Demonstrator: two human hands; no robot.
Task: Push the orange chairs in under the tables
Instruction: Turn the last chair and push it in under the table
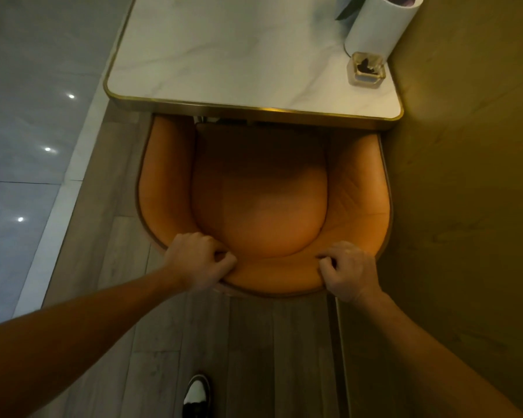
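An orange leather chair [260, 200] with a curved back stands right below me, its front edge tucked just under the white marble table [224, 55] with a brass rim. My left hand [197, 260] grips the left side of the chair's back rim. My right hand [347, 270] grips the back rim on the right. Both have fingers curled over the padded edge. The front of the seat is hidden beneath the tabletop.
A white cylindrical vase [378, 22] and a small glass ashtray [366, 69] sit at the table's far right corner. A yellowish wall [465, 176] runs close along the chair's right side. Wooden floor lies underfoot, grey glossy tiles [21, 116] to the left. My shoe [197, 393] shows below.
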